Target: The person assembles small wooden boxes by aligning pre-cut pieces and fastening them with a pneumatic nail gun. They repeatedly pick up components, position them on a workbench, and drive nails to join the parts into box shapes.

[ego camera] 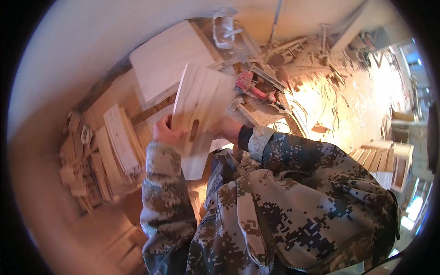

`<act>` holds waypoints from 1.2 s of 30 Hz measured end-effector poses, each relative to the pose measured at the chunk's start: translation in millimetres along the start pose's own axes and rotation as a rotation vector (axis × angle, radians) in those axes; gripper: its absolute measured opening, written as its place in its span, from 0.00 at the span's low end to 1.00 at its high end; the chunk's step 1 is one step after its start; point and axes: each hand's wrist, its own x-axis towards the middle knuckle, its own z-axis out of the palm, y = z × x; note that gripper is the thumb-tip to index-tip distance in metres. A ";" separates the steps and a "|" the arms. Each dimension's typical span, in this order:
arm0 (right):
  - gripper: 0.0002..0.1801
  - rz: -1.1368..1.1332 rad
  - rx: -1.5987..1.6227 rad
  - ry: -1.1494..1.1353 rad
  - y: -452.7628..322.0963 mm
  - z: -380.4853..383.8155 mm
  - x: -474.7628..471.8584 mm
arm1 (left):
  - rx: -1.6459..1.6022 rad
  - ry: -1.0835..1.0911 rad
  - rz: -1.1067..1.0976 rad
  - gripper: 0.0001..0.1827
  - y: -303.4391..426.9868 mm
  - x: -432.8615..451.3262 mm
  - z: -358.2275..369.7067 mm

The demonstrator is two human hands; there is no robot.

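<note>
A pale wooden board (204, 92) with a rounded slot (194, 130) cut through it is held up in front of my body, tilted. My left hand (166, 130) grips its left edge, fingers partly hidden behind the wood. On the right side, my right hand (227, 129) holds the same board; it is blurred and part of it is hidden. Beyond the board, a red pneumatic nail gun or similar power tool (254, 89) lies on the cluttered bench. A stack of wide pale panels (172, 58) lies behind the board.
Cut boards (122, 141) are stacked at the left beside wood offcuts (74, 168). A white plastic container (223, 31) stands at the back. Sawdust and scraps cover the brightly lit floor (323, 103). Slatted wooden pieces (373, 158) stand at the right.
</note>
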 end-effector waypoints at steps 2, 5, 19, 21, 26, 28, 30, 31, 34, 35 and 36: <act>0.30 -0.006 -0.841 0.408 29.1 -31.9 -12.8 | 0.247 0.065 -0.029 0.28 -11.3 -9.8 11.0; 0.26 0.062 -1.253 0.922 64.4 -80.8 -52.6 | 0.539 0.220 0.025 0.21 -34.9 -31.9 27.6; 0.11 0.168 -1.259 0.708 -58.8 -116.9 -116.8 | 0.798 0.002 0.276 0.24 -154.4 -139.2 137.7; 0.10 0.079 -1.326 0.674 -98.1 -142.1 -100.2 | 0.792 -0.043 0.209 0.37 -150.4 -142.7 135.6; 0.15 0.307 -1.506 0.777 -158.6 -224.7 -21.9 | 0.751 -0.023 0.131 0.63 -136.0 -126.5 116.5; 0.15 0.281 -1.538 0.711 -164.9 -255.9 6.3 | 0.780 -0.077 0.057 0.69 -134.2 -119.5 112.1; 0.18 0.232 -1.541 0.577 -170.8 -278.3 24.7 | 0.818 -0.140 -0.027 0.70 -131.8 -115.4 110.0; 0.18 0.152 -1.463 0.594 -172.4 -287.7 30.5 | 0.849 -0.157 -0.052 0.71 -130.8 -111.2 111.9; 0.21 -0.157 -1.329 0.737 -180.2 -278.2 41.7 | 0.832 -0.058 0.103 0.68 -122.8 -103.4 106.2; 0.21 -0.283 -1.339 0.694 -185.3 -268.4 47.6 | 0.818 -0.053 0.149 0.67 -119.4 -99.9 103.6; 0.20 -0.314 -1.342 0.654 -187.7 -259.3 54.9 | 0.850 -0.120 0.062 0.68 -117.7 -92.3 102.3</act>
